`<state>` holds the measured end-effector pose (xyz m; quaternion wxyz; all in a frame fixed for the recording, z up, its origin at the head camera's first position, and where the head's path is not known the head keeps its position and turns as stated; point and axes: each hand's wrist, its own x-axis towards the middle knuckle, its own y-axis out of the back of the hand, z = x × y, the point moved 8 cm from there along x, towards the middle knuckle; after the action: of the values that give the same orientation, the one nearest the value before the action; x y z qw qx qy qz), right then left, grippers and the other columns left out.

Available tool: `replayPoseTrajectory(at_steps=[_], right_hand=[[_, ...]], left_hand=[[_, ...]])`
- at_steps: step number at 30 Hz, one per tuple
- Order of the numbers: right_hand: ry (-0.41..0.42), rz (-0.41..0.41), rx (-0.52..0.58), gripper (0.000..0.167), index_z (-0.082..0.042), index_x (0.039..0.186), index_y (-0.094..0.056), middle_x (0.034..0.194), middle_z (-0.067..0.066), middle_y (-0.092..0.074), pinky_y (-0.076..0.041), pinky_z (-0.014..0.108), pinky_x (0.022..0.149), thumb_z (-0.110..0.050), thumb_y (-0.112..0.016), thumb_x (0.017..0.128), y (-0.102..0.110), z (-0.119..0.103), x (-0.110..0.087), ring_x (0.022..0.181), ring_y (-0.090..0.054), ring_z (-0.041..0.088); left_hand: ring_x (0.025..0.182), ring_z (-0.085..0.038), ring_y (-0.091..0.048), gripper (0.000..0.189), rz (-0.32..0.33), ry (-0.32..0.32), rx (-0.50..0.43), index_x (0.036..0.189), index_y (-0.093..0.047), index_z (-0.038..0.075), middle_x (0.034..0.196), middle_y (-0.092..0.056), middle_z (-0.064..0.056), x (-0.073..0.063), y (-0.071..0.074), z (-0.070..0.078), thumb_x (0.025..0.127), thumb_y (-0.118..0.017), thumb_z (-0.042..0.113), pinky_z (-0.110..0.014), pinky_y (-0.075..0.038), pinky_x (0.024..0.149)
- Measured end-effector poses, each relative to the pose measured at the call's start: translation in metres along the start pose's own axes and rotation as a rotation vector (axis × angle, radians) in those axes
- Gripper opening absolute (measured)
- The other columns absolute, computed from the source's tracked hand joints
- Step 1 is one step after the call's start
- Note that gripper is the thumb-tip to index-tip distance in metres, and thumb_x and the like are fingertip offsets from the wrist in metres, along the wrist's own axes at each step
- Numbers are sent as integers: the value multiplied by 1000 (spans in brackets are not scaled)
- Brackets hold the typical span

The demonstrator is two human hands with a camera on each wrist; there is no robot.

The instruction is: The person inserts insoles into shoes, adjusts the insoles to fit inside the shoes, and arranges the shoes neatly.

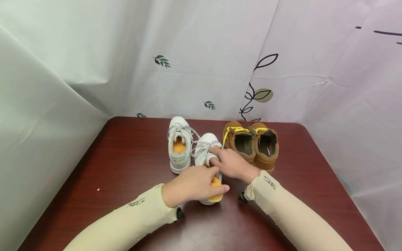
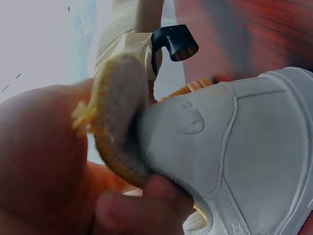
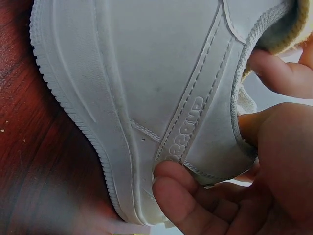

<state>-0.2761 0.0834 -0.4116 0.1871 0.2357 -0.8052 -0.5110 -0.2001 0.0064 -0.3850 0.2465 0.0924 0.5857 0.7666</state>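
Note:
A white lace-up sneaker stands in the middle of the table, toe toward the back. A fuzzy yellow insole sticks out of its opening and bends over the heel; the pale underside of the insole shows in the left wrist view. My left hand holds this insole at the heel, fingers curled at the shoe's opening. My right hand grips the sneaker's side near the laces. In the right wrist view, a digit of that hand goes into the opening, with other fingers against the outer side.
The matching white sneaker stands just to the left, a yellow insole inside it. Close on the right stand two brown shoes with yellow laces. They share a dark red table, with white curtains behind and beside it.

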Motion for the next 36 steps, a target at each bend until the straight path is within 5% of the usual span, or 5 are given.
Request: replayPoseTrajectory(at_steps=[9,21,30,36], right_hand=[[2,-1,8,46,-12,142,-58,140,13,-59,-46,45,106,-30,-49,101,0,-2,0,131,-55,27],[3,14,-14,46,-13,142,-58,140,15,-59,-49,45,101,-30,-48,101,2,0,-1,124,-60,27],[4,11,-5,46,-13,142,-57,140,14,-59,-49,45,101,-28,-50,99,1,2,-1,125,-60,27],[-6,12,-5,47,-16,143,-57,141,12,-58,-48,45,103,-31,-49,100,0,3,-1,127,-58,26]], left_hand=[[73,-14,-60,24,14,12,-1,89,-55,25,73,-57,8,3,-1,-4,99,-51,46,-35,-48,66],[71,-13,-57,13,25,-48,-181,87,-65,18,72,-60,7,14,2,-9,96,-63,27,-30,-47,66],[76,-15,-65,15,73,-53,-93,83,-70,18,77,-67,5,25,0,-12,95,-66,27,-36,-52,71],[72,-13,-64,25,97,-46,-60,88,-72,21,76,-68,9,13,2,-11,95,-63,44,-34,-50,64]])
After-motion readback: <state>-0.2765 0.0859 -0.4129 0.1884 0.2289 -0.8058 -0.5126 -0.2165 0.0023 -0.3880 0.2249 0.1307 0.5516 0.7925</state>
